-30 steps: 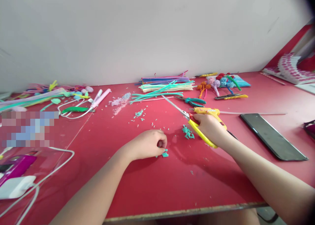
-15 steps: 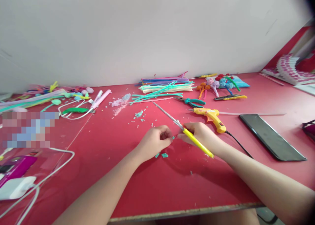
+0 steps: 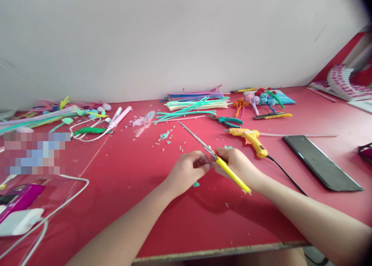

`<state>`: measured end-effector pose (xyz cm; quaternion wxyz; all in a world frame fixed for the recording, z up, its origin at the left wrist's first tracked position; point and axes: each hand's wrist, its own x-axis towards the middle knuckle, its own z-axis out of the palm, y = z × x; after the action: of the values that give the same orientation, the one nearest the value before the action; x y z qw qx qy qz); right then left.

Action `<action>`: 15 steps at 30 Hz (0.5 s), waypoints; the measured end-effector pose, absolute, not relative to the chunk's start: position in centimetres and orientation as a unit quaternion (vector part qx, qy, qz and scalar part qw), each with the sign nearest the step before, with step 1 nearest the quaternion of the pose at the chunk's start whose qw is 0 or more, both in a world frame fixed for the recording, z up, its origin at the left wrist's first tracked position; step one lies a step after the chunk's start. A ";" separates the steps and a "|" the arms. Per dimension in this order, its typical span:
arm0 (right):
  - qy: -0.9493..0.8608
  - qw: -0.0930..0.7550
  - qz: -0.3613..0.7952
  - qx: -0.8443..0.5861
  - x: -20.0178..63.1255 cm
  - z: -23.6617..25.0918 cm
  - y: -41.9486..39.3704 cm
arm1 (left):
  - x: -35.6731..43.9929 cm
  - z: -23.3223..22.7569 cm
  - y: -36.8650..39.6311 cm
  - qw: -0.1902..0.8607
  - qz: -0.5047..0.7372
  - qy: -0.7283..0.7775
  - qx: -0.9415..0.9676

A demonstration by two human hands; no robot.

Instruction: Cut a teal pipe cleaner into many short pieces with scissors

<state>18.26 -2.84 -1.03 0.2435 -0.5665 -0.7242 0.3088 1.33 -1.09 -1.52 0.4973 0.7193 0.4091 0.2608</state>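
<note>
Near the middle of the red table (image 3: 162,219), my left hand (image 3: 186,171) is closed, thumb and fingers pinched, its fingertips meeting those of the other hand. Whatever lies between the fingertips is hidden. My right hand (image 3: 236,163) is closed around scissors with a yellow handle (image 3: 232,175); their long, thin metal blades point away to the upper left. A small teal chenille piece (image 3: 196,184) lies just below my left hand. More teal bits (image 3: 228,147) show behind my right hand. Teal fluff clippings (image 3: 164,135) are scattered farther off.
Bundled pipe cleaners (image 3: 197,105) lie at the back, near pliers (image 3: 229,121). On the right are a yellow glue gun (image 3: 250,140), a utility knife (image 3: 273,116), fuzzy flowers (image 3: 252,99) and a phone (image 3: 322,163). White cables (image 3: 78,178) and a pink tool (image 3: 119,118) occupy the left.
My left hand has shifted slightly right, up against my right hand's fingers. The teal bit seen at its fingertips is now hidden. Teal bits now show behind my right hand.
</note>
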 end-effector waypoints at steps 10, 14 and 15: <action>-0.729 0.244 0.256 -0.586 17.9 -0.7 -3.0 | 1.6 -1.6 -1.2 0.444 0.275 0.417 0.744; -0.726 0.246 0.259 -0.587 17.9 -0.7 -3.0 | 1.6 -1.7 -1.3 0.439 0.282 0.412 0.747; -0.724 0.249 0.260 -0.589 17.9 -0.7 -3.0 | 1.6 -1.7 -1.3 0.438 0.284 0.412 0.747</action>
<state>17.89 -3.03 -0.71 0.2487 -0.5886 -0.7240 0.2599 1.58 -1.28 -1.72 0.4382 0.7466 0.4124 0.2837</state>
